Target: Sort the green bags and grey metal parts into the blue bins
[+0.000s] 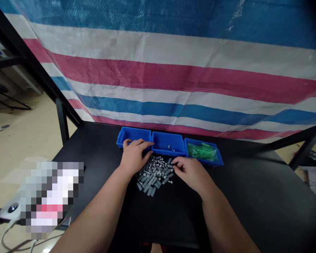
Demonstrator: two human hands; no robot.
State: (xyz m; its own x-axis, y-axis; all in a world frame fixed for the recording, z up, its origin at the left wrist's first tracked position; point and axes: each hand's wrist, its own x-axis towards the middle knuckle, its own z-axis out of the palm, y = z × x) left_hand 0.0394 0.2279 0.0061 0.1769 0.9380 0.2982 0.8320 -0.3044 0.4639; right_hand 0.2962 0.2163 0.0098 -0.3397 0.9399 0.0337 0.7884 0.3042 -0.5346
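Note:
A mixed pile of small silver screws and short grey cylinders (153, 177) lies on the black table. At its upper left, my left hand (135, 154) is open, thumb and index finger apart, in front of the left blue bin (135, 134). My right hand (189, 170) is at the pile's right side, thumb and fingertips drawn together in a pinch. What it holds, if anything, I cannot make out. Two small screws (171, 148) lie in the middle blue bin (166, 137). Green pieces in clear plastic (203, 151) fill the right blue bin (219, 161).
The three bins stand in a row along the back of the black table (242, 196). Behind them hangs a striped plastic sheet (173, 77). A pixelated, blurred-out device (52, 196) sits at the left edge, with white cables (9, 228) below it.

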